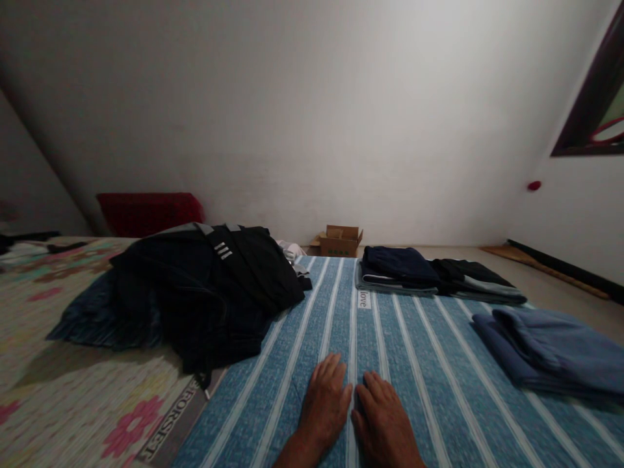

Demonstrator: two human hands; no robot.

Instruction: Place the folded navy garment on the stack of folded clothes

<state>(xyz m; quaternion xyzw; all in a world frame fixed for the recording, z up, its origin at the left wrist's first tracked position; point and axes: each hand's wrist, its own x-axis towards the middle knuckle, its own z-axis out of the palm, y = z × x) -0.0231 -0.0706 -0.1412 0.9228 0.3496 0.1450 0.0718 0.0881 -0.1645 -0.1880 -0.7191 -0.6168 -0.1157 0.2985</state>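
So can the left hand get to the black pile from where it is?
Probably yes. The left hand lies flat on the striped sheet, and only bare sheet shows between it and the black pile. It looks like a forward-left stretch.

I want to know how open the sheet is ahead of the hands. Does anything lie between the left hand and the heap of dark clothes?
Nothing visible does. The left hand rests flat on the blue striped sheet, beside the right hand. Only bare sheet lies between it and the heap of dark clothes, up and to its left.
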